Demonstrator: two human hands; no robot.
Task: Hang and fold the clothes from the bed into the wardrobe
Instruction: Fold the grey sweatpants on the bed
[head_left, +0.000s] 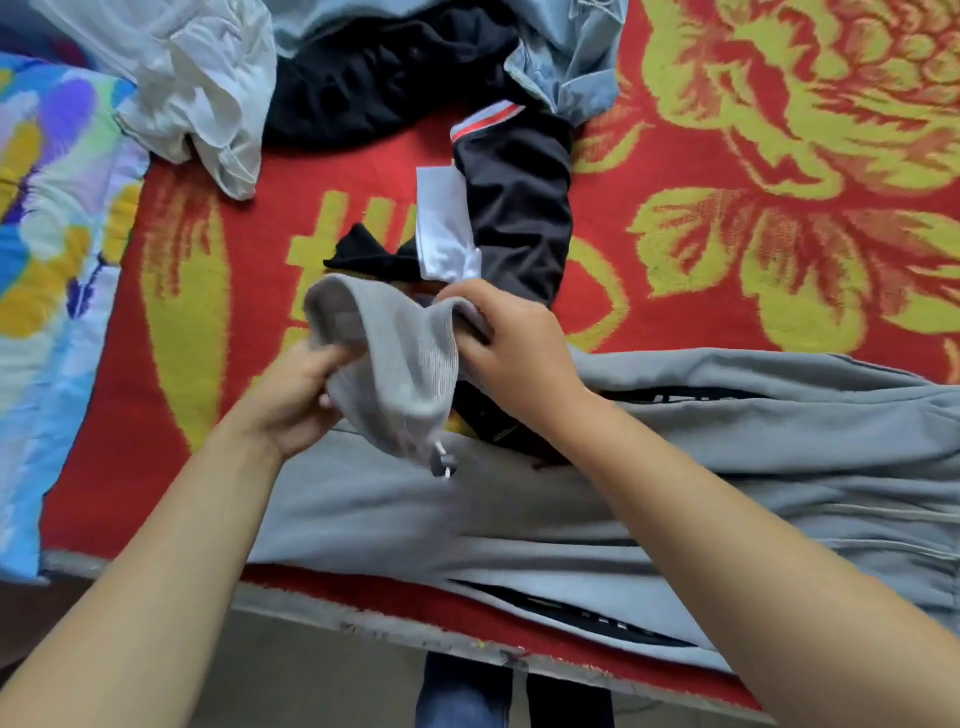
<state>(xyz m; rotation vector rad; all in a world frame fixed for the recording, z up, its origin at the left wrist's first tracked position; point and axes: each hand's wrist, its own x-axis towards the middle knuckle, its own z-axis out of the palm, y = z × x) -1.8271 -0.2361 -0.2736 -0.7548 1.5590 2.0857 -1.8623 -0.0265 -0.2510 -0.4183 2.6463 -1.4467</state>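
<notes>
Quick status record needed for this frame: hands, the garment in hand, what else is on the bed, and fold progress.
left hand: grips the ribbed waistband of the grey sweatpants
right hand: grips the same waistband, opposite side
grey sweatpants: legs lie flat across the red and yellow floral bedspread, waistband lifted
still on bed: black trousers with red and white waistband, white sheer garment, light blue denim garment
fold progress: not yet folded
wardrobe: not in view
</notes>
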